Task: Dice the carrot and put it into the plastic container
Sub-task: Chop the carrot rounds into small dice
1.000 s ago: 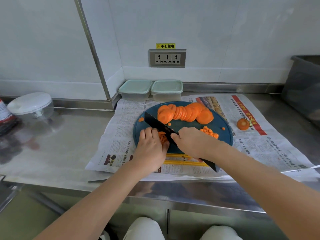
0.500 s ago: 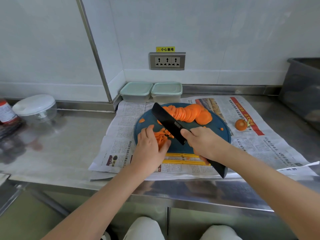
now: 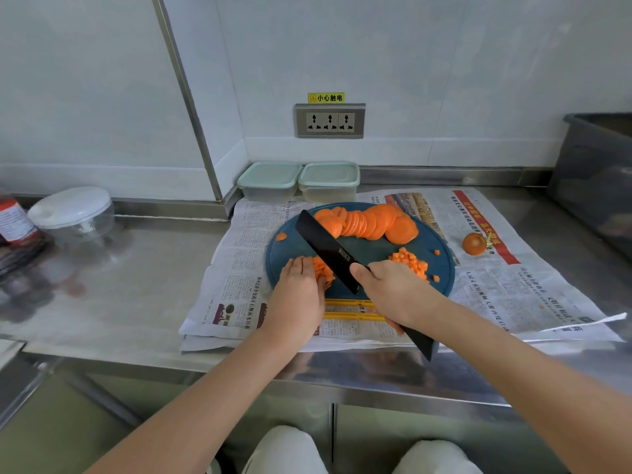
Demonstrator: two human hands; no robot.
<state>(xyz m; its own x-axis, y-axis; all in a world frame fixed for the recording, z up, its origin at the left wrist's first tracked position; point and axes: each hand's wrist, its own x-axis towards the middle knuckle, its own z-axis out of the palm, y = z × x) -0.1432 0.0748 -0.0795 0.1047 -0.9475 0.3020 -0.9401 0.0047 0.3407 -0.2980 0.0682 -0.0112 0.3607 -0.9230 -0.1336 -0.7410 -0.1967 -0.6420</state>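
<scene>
The right hand (image 3: pixel 393 292) is closed around the handle of a black knife (image 3: pixel 328 251), and the blade points to the far left over the round blue cutting board (image 3: pixel 441 271). The left hand (image 3: pixel 301 292) lies with nearly straight fingers on some carrot strips (image 3: pixel 323 271) at the near left of the board, just beside the blade. A row of carrot slices (image 3: pixel 369 224) lies at the far side and a small pile of diced pieces (image 3: pixel 410 261) at the right. Two lidded plastic containers (image 3: pixel 330 177) stand behind the board on the steel surface (image 3: pixel 119 285).
</scene>
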